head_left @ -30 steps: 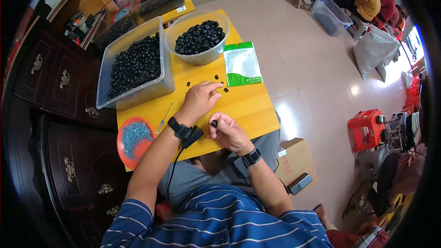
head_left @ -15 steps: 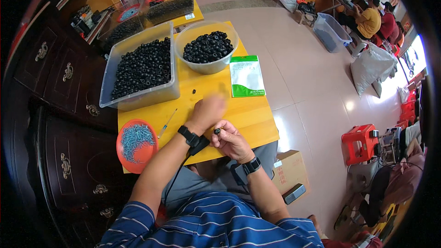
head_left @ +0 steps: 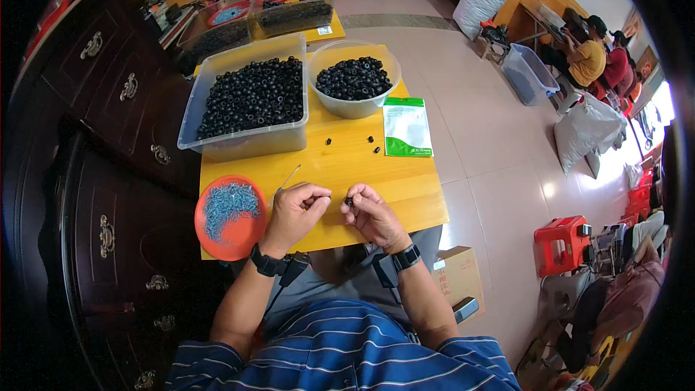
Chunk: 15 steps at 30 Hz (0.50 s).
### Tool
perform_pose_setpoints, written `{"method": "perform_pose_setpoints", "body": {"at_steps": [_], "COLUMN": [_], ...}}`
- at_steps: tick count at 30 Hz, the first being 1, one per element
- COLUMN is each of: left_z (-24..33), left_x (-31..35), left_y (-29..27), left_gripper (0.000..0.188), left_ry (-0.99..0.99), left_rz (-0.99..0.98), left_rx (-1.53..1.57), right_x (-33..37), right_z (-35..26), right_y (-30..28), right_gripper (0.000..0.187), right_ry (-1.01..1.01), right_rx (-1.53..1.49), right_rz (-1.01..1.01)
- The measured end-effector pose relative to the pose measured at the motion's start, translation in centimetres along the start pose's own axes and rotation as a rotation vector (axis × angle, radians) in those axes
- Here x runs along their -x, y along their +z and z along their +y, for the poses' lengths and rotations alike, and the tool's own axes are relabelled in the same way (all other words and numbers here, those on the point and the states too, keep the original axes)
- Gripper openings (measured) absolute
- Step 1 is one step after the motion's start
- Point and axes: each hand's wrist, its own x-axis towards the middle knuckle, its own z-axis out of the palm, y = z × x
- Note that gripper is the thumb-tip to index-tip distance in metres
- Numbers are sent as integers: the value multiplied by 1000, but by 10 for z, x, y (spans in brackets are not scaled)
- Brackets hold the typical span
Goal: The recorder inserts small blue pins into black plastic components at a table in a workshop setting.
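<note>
My right hand (head_left: 376, 219) pinches a small black plastic ring-shaped piece (head_left: 349, 202) between thumb and fingers. To its left, my left hand (head_left: 295, 216) is closed in a pinch; what sits at its fingertips, if anything, is too small to make out. The two hands are apart, over the near edge of the yellow table (head_left: 405, 195). A thin pointed tool (head_left: 292, 175) lies partly hidden behind my left hand. A red dish (head_left: 242, 235) of small blue-grey screw-like pieces (head_left: 230, 204) stands left of it. Three loose black pieces (head_left: 329, 141) lie beyond the hands.
A large clear bin (head_left: 253, 142) and a round tub (head_left: 355, 107), both with many black pieces, stand at the back. Beside the tub lies a green-and-white packet (head_left: 407, 130). Dark drawers (head_left: 108, 174) border the left; a cardboard box (head_left: 463, 275) is on the floor at right.
My left hand has come back from the table's middle to beside my right hand. Two more loose black pieces now lie near the packet. The view has shifted slightly.
</note>
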Motion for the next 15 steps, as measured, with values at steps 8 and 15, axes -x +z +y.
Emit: {"method": "perform_pose_setpoints", "body": {"at_steps": [8,15], "left_z": [9,6], "left_x": [19,28], "left_y": [-5,-7], "left_gripper": [10,10], "left_ry": [40,29], "left_rz": [107,190], "left_rx": [27,-9], "right_x": [-9,-9], "right_z": [17,26], "right_y": [21,20], "right_gripper": [19,23], "right_ry": [67,72], "right_rx": [-23,70], "right_rz": [18,48]}}
